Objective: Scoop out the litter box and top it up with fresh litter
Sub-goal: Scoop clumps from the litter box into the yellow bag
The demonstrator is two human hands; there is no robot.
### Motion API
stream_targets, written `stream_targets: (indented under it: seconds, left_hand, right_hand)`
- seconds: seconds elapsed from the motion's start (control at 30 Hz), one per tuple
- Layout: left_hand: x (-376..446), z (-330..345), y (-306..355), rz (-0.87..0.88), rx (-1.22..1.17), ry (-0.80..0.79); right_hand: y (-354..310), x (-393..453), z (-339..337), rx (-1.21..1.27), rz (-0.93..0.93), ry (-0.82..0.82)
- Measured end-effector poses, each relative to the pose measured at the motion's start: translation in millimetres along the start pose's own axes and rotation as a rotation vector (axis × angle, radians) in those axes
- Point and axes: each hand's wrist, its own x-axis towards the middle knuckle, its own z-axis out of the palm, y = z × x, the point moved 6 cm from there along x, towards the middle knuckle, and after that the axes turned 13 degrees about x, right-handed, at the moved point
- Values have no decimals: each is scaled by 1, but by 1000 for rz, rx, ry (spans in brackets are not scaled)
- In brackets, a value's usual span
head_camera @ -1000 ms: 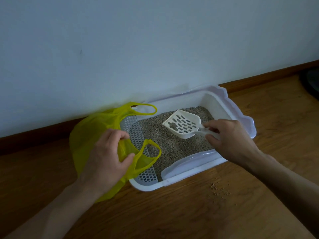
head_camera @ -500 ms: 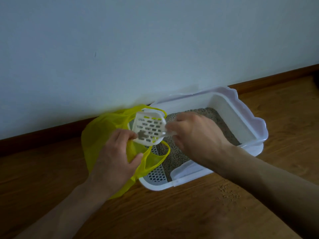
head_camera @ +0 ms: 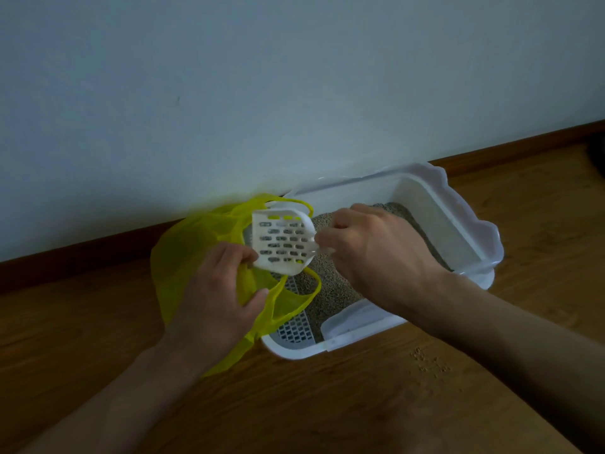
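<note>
A white litter box (head_camera: 465, 224) stands on the wooden floor against the wall, with grey litter (head_camera: 330, 290) inside and a slotted white grate (head_camera: 294, 332) at its left end. A yellow plastic bag (head_camera: 183, 257) lies at the box's left, its handles draped over the grate. My left hand (head_camera: 216, 299) grips the bag's near edge and holds its mouth open. My right hand (head_camera: 373, 257) holds the handle of a white slotted scoop (head_camera: 281, 244), tipped up on edge over the bag's mouth. The scoop's slots look clear of clumps.
A dark wooden skirting board (head_camera: 98, 253) runs along the pale wall behind the box. Several spilled litter grains (head_camera: 429, 362) lie on the floor in front of the box's right half. A dark object (head_camera: 597, 152) shows at the right edge.
My right hand carried the scoop with a clump from above the litter leftward to the bag and tipped it up. The clump no longer shows in the scoop. My left hand kept its grip.
</note>
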Motion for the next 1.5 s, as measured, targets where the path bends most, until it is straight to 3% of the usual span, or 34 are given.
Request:
stream_targets:
  seconds: [0.17, 0.37, 0.5, 0.8, 1.03, 1.5]
  left_hand:
    - [1, 1, -2, -2, -1, -6]
    - [1, -1, -3, 6, -11, 1]
    - [3, 1, -2, 13, 2, 7]
    - [8, 18, 7, 41, 21, -19]
    - [10, 21, 5, 31, 19, -34]
    - [12, 32, 3, 22, 22, -54]
  right_hand:
    - [6, -4, 0, 34, 22, -44]
    - [74, -30, -10, 192, 374, -27]
    - [111, -55, -10, 80, 584, -111]
    - [154, -76, -8, -96, 778, -263]
    - [172, -73, 9, -102, 793, -453]
    - [171, -65, 35, -127, 783, -329]
